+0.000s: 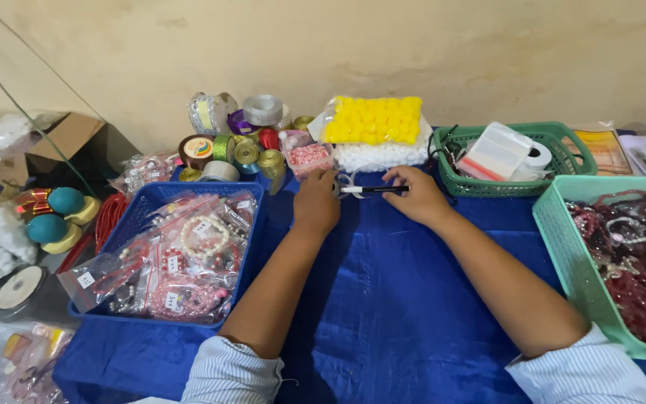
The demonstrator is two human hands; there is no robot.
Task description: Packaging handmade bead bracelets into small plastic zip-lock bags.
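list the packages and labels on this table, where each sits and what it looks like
Bag of yellow balls: back centre, clear, atop a white bag.
Flat pouch: in the dark green basket, clear, red strip.
Bead bags: in the blue tray on the left, clear, small white labels.
Pink bead box: by the left hand, clear.
Right hand: holds a black pen.

I see a deep blue cloth [383,299] over the surface, and a blue basket [252,247] on it of nearly the same shade. Two baskets differ — one dark green [555,135], one pale mint [562,254] holding dark red beads [637,254]. The pom-pom bag [373,120] is bright yellow above white. My sleeves [233,374] show fine blue-and-white stripes — the pen [374,190] is black.
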